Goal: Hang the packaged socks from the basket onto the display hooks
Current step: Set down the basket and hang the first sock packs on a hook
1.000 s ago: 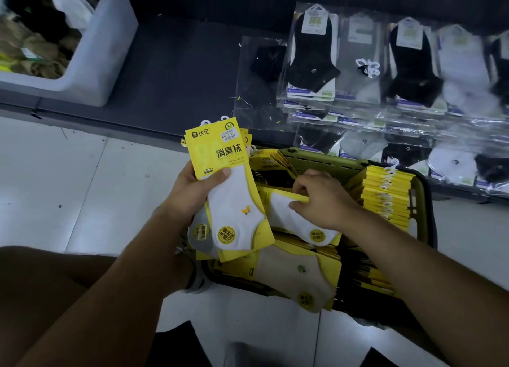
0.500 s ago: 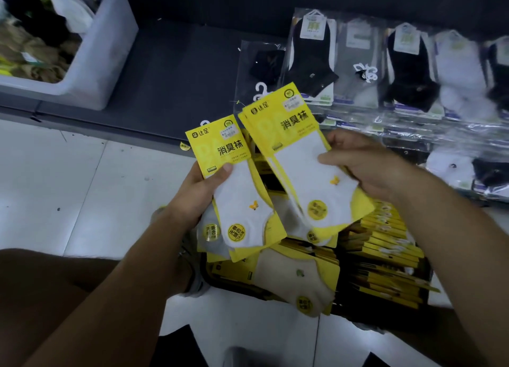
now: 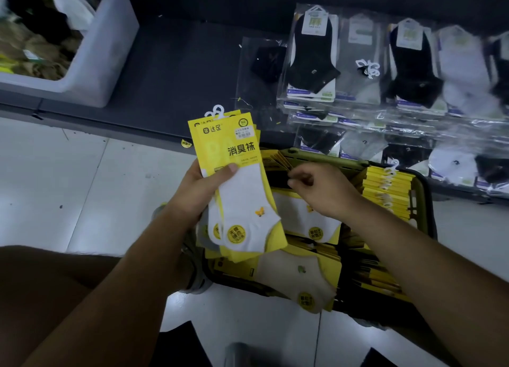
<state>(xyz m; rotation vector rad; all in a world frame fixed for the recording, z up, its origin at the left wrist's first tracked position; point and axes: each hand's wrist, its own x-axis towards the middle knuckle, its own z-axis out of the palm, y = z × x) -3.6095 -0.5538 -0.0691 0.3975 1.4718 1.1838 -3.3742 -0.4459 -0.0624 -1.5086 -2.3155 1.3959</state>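
- The left hand (image 3: 192, 198) gripped a fanned stack of yellow packs (image 3: 237, 179), with the thumb pressed across the front card and the fingers behind.
- The right hand (image 3: 322, 193) was down in the basket (image 3: 330, 161), fingers curled at the edges of upright packs near its back. Whether it had pinched one could not be told.
- More stock lay in the basket: a white pack (image 3: 308, 220) under the right wrist, a beige pack (image 3: 297, 275) nearer the person, and a row (image 3: 385, 193) standing on edge at the right side.
- Each pack looked light and flat, a soft sock mounted on a fairly stiff card. It would likely bend under a squeeze rather than break.
- The card faces seemed smooth, so a fanned stack could slide apart. A firm thumb across the upper card, as the left hand had it, seemed the safest hold.
- White plastic loops (image 3: 217, 112) stood up from the tops of the held packs. These needed to stay free, so the best place to take hold was probably the card just below them.
- No display hooks were in view. Bagged socks (image 3: 311, 61) lay on the dark shelf (image 3: 179, 72) beyond the basket.
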